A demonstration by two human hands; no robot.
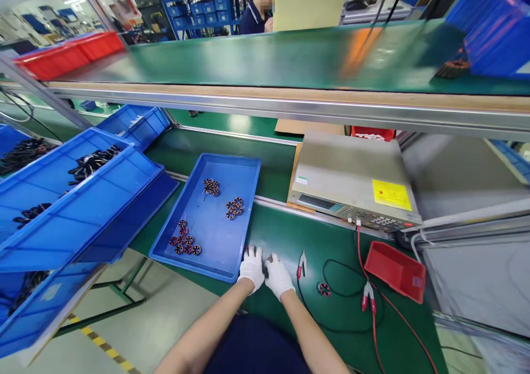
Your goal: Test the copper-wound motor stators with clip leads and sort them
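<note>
Both my hands wear white gloves and are close together over the green bench, beside the near right corner of the blue tray [252, 167]. My left hand [252, 270] rests with its fingers stretched out and slightly apart; a small red and dark bit shows at its fingertips. My right hand [279, 276] has its fingers closed on a small wound motor stator [270, 258], mostly covered by the glove. Inside the tray lie three groups of similar copper-wound stators [188, 240]. One more stator [324, 289] lies on the bench to the right, near a crocodile clip [303, 265].
A bench test meter [351, 170] stands behind, with red and black leads and joined clips [367, 294]. A red bin [395, 271] sits at right. Blue bins [78, 197] with dark parts stand at left. A shelf [265, 103] crosses above; a person [256, 15] is beyond.
</note>
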